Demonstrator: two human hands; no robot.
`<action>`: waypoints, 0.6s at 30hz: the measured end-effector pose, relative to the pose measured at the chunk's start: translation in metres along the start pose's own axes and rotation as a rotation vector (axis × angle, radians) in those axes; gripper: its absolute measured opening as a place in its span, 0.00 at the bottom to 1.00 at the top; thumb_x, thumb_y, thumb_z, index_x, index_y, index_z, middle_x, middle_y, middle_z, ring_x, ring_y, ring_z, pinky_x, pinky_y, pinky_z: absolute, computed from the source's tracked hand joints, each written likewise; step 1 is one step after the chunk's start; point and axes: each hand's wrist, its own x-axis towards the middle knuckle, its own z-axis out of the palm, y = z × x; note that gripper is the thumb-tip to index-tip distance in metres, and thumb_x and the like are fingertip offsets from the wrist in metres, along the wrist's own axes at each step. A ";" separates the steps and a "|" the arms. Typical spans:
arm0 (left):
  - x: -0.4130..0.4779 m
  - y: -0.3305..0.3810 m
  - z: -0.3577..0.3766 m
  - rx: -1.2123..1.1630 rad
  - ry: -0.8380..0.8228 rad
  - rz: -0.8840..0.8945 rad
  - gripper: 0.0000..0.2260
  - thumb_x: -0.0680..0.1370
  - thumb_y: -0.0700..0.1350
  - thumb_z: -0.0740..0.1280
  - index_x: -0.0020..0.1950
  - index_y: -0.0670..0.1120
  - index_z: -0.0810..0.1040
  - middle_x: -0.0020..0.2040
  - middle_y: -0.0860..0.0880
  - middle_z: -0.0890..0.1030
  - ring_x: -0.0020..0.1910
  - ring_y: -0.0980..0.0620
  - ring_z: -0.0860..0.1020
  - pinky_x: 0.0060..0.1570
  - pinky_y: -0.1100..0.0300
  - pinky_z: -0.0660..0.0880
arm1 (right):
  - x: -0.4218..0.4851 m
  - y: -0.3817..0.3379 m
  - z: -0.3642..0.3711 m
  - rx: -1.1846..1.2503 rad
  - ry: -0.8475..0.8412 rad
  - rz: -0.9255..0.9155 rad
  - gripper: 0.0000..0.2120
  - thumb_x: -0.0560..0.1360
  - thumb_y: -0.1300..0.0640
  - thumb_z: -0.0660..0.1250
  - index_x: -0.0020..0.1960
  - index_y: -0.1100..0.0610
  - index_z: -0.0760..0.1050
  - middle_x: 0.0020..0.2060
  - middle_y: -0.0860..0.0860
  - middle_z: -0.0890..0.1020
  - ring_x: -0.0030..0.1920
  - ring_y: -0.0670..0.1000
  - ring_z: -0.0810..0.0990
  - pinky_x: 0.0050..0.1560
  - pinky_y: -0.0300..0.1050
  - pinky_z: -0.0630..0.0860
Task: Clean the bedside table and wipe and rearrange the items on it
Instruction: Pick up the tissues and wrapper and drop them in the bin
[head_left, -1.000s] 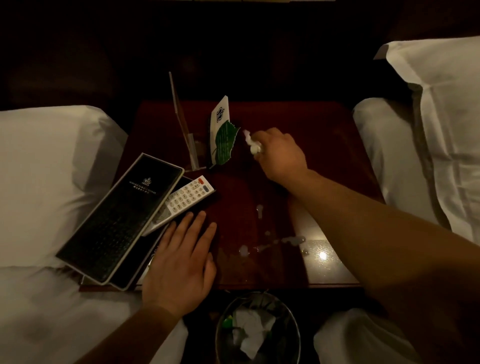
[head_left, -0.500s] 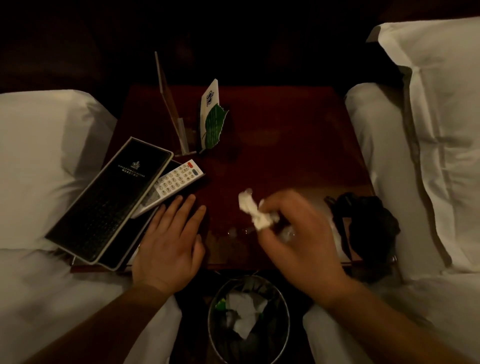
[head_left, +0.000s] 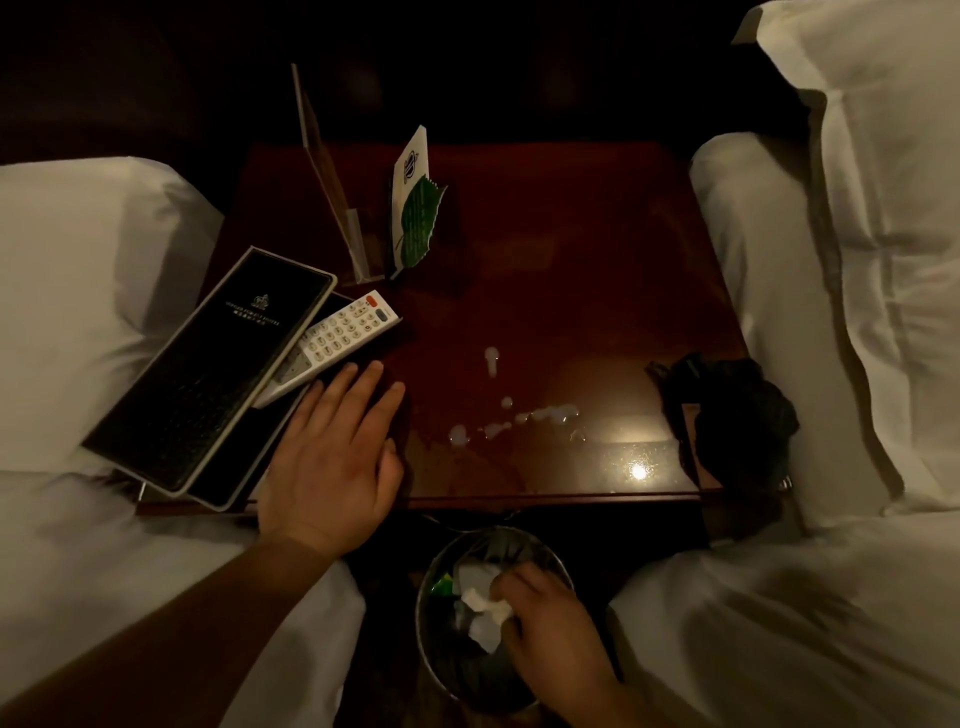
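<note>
Nearest, a round bin (head_left: 431, 597) on the floor below the table edge holds crumpled white paper and a green scrap. The right hand (head_left: 556, 639) reaches over its rim, fingers pinched on a white tissue (head_left: 493, 610) inside the bin mouth. The left hand (head_left: 332, 457) lies flat, fingers spread, holding nothing, on the near left of the dark red table (head_left: 545, 249). Pale wet smears (head_left: 519, 413) mark the near centre. At left, a black folder (head_left: 208, 369) overlaps a white remote (head_left: 343, 332). A dark cloth (head_left: 727, 410) sits at the right edge. Farther, a clear stand (head_left: 332, 182) and a leaf card (head_left: 415, 208) stand upright.
</note>
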 end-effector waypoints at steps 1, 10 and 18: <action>0.000 0.000 0.000 0.000 0.005 0.000 0.25 0.78 0.50 0.54 0.74 0.46 0.70 0.76 0.43 0.67 0.77 0.44 0.62 0.76 0.45 0.56 | 0.005 0.005 0.009 -0.013 -0.046 0.039 0.17 0.72 0.56 0.60 0.60 0.48 0.74 0.61 0.46 0.74 0.60 0.52 0.75 0.57 0.39 0.71; -0.001 -0.002 0.005 -0.006 0.031 0.006 0.25 0.78 0.50 0.55 0.74 0.46 0.69 0.76 0.44 0.67 0.77 0.44 0.62 0.76 0.46 0.56 | 0.007 0.020 0.026 -0.006 -0.132 0.126 0.24 0.76 0.59 0.60 0.70 0.45 0.69 0.70 0.46 0.68 0.66 0.50 0.73 0.66 0.39 0.69; -0.001 -0.002 0.004 -0.032 0.022 0.016 0.25 0.78 0.50 0.55 0.74 0.45 0.70 0.76 0.43 0.68 0.76 0.43 0.64 0.76 0.47 0.56 | -0.020 -0.001 -0.023 0.111 0.033 0.081 0.21 0.74 0.60 0.64 0.65 0.48 0.75 0.63 0.42 0.74 0.63 0.43 0.74 0.62 0.30 0.69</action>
